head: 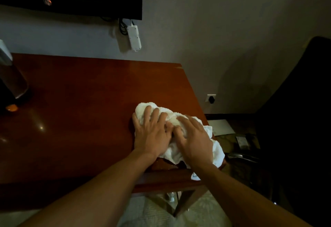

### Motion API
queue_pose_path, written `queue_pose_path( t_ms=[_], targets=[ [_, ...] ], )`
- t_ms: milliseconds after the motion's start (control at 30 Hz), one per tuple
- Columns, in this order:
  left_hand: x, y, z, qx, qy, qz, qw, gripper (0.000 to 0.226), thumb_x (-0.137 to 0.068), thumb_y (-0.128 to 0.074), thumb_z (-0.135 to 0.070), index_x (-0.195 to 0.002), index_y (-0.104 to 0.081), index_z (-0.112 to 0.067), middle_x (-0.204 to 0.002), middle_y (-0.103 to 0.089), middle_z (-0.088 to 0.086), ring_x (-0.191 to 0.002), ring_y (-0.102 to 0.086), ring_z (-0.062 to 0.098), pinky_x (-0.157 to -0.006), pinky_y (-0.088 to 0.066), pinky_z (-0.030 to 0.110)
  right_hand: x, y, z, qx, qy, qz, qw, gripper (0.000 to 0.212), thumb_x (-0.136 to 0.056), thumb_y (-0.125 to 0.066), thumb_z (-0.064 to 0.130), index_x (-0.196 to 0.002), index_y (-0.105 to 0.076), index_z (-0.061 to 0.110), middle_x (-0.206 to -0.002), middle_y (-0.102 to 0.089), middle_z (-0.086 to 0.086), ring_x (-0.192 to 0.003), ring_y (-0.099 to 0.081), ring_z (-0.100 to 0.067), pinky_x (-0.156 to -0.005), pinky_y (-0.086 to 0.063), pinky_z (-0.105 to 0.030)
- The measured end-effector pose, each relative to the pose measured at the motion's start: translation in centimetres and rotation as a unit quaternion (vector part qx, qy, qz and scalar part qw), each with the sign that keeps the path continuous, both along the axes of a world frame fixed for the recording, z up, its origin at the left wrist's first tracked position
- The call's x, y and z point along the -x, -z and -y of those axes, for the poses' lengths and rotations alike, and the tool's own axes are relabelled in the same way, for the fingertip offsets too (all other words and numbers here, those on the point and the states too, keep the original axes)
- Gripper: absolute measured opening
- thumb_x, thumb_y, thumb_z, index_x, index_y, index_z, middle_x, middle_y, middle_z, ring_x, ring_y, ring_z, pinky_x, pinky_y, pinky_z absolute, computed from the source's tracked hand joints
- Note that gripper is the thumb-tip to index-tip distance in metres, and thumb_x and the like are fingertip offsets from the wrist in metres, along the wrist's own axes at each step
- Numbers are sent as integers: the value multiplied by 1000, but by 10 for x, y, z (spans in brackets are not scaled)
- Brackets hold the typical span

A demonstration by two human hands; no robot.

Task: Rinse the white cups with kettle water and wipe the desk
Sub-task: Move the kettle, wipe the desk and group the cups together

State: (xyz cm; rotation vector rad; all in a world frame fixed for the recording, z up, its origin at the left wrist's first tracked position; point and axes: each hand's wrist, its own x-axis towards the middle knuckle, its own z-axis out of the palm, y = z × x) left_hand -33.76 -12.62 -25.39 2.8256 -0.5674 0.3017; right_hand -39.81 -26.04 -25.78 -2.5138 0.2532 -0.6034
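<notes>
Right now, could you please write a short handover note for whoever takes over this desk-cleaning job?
Left hand: fingers spread flat, pressing the crumpled white terry towel.
Right hand: also flat on the towel, beside the left.
The towel lies at the near right corner of the glossy reddish-brown wooden desk, partly hanging over the right edge.
At the desk's far left stands a dark appliance with an orange light, possibly the kettle.
No white cups are in view, so rinsing cannot be confirmed.
Wiping is under way; the left part of the desk is probably still to wipe.
</notes>
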Motion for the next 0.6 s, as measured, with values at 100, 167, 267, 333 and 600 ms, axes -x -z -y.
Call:
queue_pose_path(
  t_ms=[100,167,267,333,600],
  targets=[
    [-8,1,1,8,-2,7,1000,59,-91,-10,-50,-129,-50,-29,-147,-42,-5,-146,-22,23,-114,-20,61,-9,0,5,-14,-8,-5,1000,53,-90,-37,60,-130,-61,36,-139,-57,14,-130,-48,-7,-100,-45,-32],
    [-16,2,4,18,-8,10,1000,55,-92,-14,-48,-126,-53,-29,-146,-45,-5,-145,-26,24,-112,-21,61,-21,-1,11,-17,-18,-11,1000,53,-89,-38,60,-129,-62,35,-137,-58,15,-128,-49,-5,-93,-41,-26],
    [-36,0,12,43,-26,1,999,53,-91,-18,-45,-122,-58,-28,-143,-50,-2,-143,-31,25,-112,-21,63,-48,-4,20,-9,-35,-14,999,53,-88,-38,57,-128,-63,33,-135,-61,12,-125,-51,-6,-92,-38,-23],
    [-58,0,15,52,-28,4,998,50,-92,-22,-45,-121,-59,-28,-141,-52,-2,-143,-33,25,-111,-23,64,-71,-5,24,-7,-47,-14,999,47,-92,-42,52,-128,-64,31,-134,-62,9,-124,-51,-5,-92,-36,-19],
    [-138,9,-4,85,-75,24,993,42,-88,-38,-43,-115,-67,-27,-138,-59,0,-140,-43,26,-106,-33,63,-159,-9,12,-12,-93,-38,995,52,-91,-40,59,-132,-61,34,-137,-59,13,-124,-50,-2,-100,-45,-27]
  ],
)
